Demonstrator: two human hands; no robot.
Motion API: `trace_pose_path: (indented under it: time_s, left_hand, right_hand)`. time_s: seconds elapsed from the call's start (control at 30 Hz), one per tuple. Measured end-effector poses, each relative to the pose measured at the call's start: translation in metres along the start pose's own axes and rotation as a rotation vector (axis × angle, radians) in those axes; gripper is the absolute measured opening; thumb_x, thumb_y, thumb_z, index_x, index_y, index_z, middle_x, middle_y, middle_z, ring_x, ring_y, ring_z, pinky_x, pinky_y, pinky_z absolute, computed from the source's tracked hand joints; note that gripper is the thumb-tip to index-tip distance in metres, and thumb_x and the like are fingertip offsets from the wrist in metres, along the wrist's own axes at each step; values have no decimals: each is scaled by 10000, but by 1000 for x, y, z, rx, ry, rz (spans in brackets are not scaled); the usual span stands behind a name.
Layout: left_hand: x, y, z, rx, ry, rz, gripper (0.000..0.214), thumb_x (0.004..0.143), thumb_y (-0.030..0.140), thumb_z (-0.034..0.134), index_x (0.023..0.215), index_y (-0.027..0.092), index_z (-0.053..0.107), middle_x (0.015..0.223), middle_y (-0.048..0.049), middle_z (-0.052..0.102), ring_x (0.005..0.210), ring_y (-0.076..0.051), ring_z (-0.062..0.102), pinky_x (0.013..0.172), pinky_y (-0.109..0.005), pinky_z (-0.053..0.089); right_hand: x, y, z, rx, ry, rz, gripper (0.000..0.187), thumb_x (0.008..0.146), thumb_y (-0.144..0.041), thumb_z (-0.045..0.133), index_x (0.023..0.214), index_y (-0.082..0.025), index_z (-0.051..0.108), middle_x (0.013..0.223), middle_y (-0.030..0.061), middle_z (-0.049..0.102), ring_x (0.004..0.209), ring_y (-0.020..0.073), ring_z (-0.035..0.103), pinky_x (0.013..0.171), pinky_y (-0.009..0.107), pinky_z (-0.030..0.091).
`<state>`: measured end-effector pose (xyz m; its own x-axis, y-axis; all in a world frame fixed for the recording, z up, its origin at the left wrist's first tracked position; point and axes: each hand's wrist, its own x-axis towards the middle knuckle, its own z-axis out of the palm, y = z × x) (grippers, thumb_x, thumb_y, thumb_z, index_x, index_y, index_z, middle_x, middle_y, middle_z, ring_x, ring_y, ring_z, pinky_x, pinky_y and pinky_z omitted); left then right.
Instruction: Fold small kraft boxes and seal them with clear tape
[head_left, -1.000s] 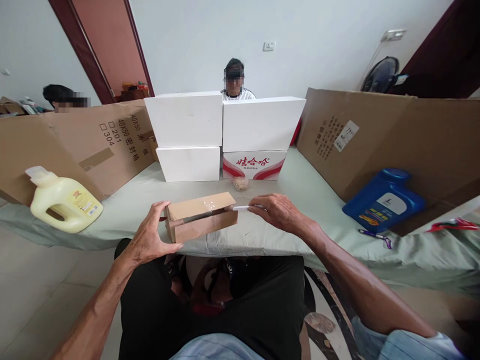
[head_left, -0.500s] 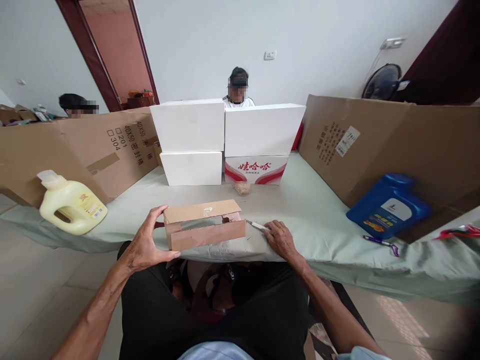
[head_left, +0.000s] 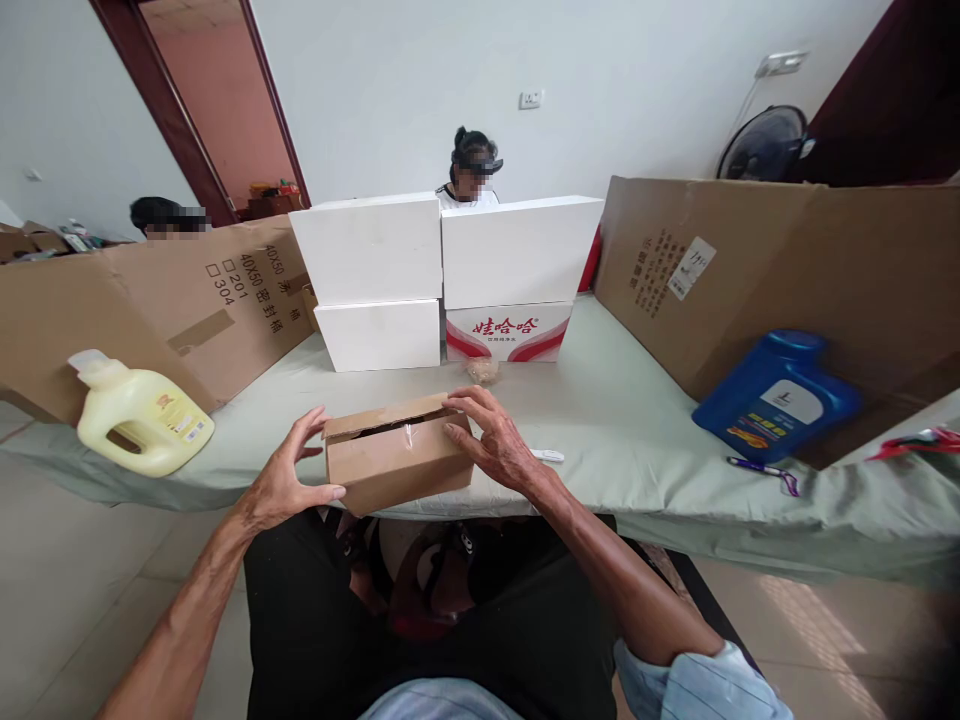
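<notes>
A small brown cardboard box sits at the near edge of the cloth-covered table, a dark gap showing along its top flap. My left hand grips its left end, thumb in front and fingers behind. At the other end, my right hand is closed over the top right corner, fingers on the flap. A slim white-handled cutter lies on the cloth to the right, partly hidden by my right wrist. Behind the box is a small clear-wrapped lump, its kind unclear.
White cartons are stacked at the back, with a person behind them. Large cardboard sheets flank both sides. A yellow jug stands left; a blue bottle and a purple pen are right.
My right hand has let go of the cutter, leaving it on the cloth, and moved left onto the box. The box has turned, so its open side no longer faces me.
</notes>
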<state>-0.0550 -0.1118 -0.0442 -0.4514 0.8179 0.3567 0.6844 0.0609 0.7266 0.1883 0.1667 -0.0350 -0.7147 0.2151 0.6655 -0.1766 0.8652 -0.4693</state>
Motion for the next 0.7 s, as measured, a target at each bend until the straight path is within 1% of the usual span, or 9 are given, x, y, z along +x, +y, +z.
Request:
trace_pose_path:
  time_s: [0.03, 0.1, 0.17, 0.23, 0.37, 0.43, 0.5, 0.57, 0.7]
  left_hand:
    - [3, 8, -1, 88, 62, 63, 1009, 768, 498, 918, 1625, 276, 433, 1608, -180, 559, 1499, -405, 566, 1131, -587, 594]
    - [10, 29, 1, 252, 155, 205, 716, 847, 454, 866, 1485, 274, 596, 1482, -136, 645, 1394, -359, 627, 1120, -566, 593]
    - [19, 51, 8, 357, 151, 325, 406, 941, 409, 776, 1314, 263, 711, 1295, -108, 726, 1256, -322, 668, 1095, -540, 589]
    - [31, 68, 19, 415, 80, 382, 258, 994, 363, 703, 1222, 255, 754, 1178, -94, 761, 1174, -308, 668, 1061, -521, 583]
    - [52, 84, 38, 482, -38, 370, 159, 1006, 337, 684, 1106, 249, 772, 1131, -80, 771, 1133, -306, 644, 1023, -502, 561]
    - [60, 86, 42, 483, -83, 358, 132, 1003, 347, 690, 1046, 248, 767, 1076, -71, 758, 1100, -301, 634, 1002, -487, 552]
    - [64, 87, 43, 446, -115, 351, 140, 994, 362, 702, 1048, 244, 756, 1045, -65, 744, 1078, -295, 631, 974, -469, 552]
    - [64, 88, 41, 387, -112, 335, 192, 968, 385, 737, 1096, 241, 735, 1058, -60, 735, 1080, -287, 639, 957, -453, 559]
    - [56, 88, 37, 324, -37, 308, 273, 900, 391, 795, 1117, 250, 709, 1117, -60, 702, 1099, -280, 658, 966, -444, 572]
  right_hand:
    - [2, 2, 2, -10, 8, 3, 299, 1074, -288, 607, 1363, -257, 680, 1339, 134, 663, 1251, 289, 643, 1083, 472, 553]
    - [4, 5, 6, -23, 18, 6, 337, 1067, -268, 604, 1400, -254, 654, 1353, 136, 648, 1242, 283, 652, 1075, 457, 560]
    - [5, 6, 9, -39, 26, -3, 354, 1073, -270, 594, 1425, -255, 633, 1366, 139, 630, 1237, 278, 655, 1063, 445, 566]
    - [4, 4, 13, -63, 49, -21, 332, 1083, -273, 580, 1410, -255, 633, 1357, 142, 618, 1224, 275, 652, 1047, 439, 568]
    - [1, -1, 20, -89, 65, -57, 231, 1101, -255, 542, 1290, -258, 676, 1257, 124, 627, 1150, 251, 648, 1001, 405, 562]
    - [0, -3, 22, -103, 62, -65, 208, 1112, -261, 521, 1228, -256, 694, 1208, 115, 634, 1119, 247, 642, 986, 394, 554]
    - [1, -5, 23, -121, 64, -64, 211, 1120, -267, 507, 1196, -249, 703, 1188, 116, 636, 1103, 246, 638, 977, 388, 546]
    - [1, -7, 23, -135, 60, -48, 222, 1127, -272, 498, 1181, -250, 712, 1198, 116, 637, 1092, 240, 639, 966, 377, 539]
    - [3, -7, 26, -161, 52, -27, 248, 1140, -291, 481, 1137, -249, 726, 1231, 112, 641, 1027, 221, 641, 932, 363, 526]
